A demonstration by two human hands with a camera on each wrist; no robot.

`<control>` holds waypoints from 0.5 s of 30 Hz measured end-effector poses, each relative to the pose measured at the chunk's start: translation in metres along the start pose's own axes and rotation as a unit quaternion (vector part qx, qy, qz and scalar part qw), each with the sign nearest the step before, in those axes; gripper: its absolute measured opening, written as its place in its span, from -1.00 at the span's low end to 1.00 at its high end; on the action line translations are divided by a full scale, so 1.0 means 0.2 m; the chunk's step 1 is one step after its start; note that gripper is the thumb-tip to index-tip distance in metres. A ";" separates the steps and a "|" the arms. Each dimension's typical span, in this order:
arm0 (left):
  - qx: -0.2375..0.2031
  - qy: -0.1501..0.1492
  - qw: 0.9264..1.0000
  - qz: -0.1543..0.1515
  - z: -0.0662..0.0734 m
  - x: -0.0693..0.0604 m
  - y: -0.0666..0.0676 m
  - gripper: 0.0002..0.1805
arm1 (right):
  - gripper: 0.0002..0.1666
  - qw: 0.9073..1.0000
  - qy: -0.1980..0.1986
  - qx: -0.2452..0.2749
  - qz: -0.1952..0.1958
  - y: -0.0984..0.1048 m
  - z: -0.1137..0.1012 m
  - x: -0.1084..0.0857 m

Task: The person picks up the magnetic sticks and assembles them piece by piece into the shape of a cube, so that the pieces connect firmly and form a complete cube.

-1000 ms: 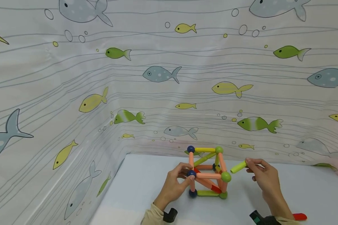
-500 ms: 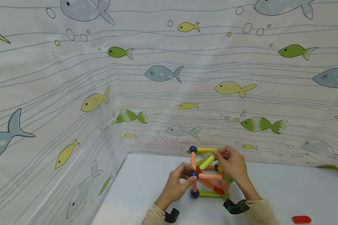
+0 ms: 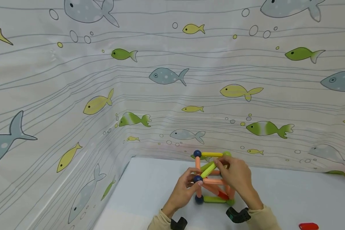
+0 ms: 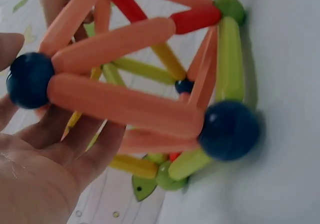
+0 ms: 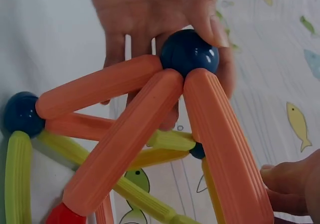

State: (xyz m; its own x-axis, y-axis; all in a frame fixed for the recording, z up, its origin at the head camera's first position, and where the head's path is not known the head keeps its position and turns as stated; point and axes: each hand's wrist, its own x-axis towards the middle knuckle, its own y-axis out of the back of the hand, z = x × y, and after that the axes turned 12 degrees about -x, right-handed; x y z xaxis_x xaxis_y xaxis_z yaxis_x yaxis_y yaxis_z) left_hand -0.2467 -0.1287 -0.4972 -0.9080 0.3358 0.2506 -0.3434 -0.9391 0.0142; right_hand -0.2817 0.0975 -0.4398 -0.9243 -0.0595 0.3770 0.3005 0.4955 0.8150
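A cube-like frame of toy building rods and balls stands on the white table; one salmon rod (image 3: 214, 181) runs along its front top edge. My left hand (image 3: 180, 191) grips the dark blue ball (image 3: 198, 179) at the near upper left corner, thumb and fingers on either side. A yellow-green rod (image 3: 208, 170) slants up from that ball, pinched at its far end by my right hand (image 3: 238, 174). The lower end appears to meet the ball. In the right wrist view, several salmon rods (image 5: 125, 141) fan out from the blue ball (image 5: 190, 53); the pinched rod is not clearly seen.
A red piece (image 3: 309, 226) lies on the white table (image 3: 290, 195) at the front right. Behind the frame rises a fish-patterned wall covering (image 3: 161, 102). Black wrist devices (image 3: 238, 215) sit on both wrists.
My right hand has carried the yellow-green rod leftward from beside the frame to above its top, then lowered it to the blue ball. The left hand keeps its hold on the ball.
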 end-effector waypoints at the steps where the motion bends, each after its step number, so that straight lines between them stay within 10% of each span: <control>1: -0.018 0.006 1.000 -0.002 0.00 0.00 -0.01 -0.60 | -0.70 1.000 0.001 0.005 0.006 0.01 0.01 -0.01; 9: -0.109 0.036 0.993 0.013 -0.03 0.01 -0.05 -0.59 | -0.63 0.998 -0.040 0.002 0.037 0.19 0.27 -0.10; 12: -0.108 0.039 0.993 0.015 -0.04 0.01 -0.06 -0.60 | -0.40 0.994 -0.088 -0.052 -0.048 0.31 0.50 -0.19; 15: -0.106 0.040 0.993 0.015 -0.04 0.01 -0.06 -0.61 | -0.06 0.968 -0.131 -0.114 -0.179 0.40 0.78 -0.27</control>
State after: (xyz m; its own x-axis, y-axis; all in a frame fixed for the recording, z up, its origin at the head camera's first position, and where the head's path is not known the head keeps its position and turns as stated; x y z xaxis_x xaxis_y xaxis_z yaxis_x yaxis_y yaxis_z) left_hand -0.2460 -0.1161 -0.5052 -0.9317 0.3208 0.1705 -0.3514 -0.9148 -0.1991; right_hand -0.2443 0.2763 -0.4637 -0.9978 0.0449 -0.0488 -0.0344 0.2774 0.9601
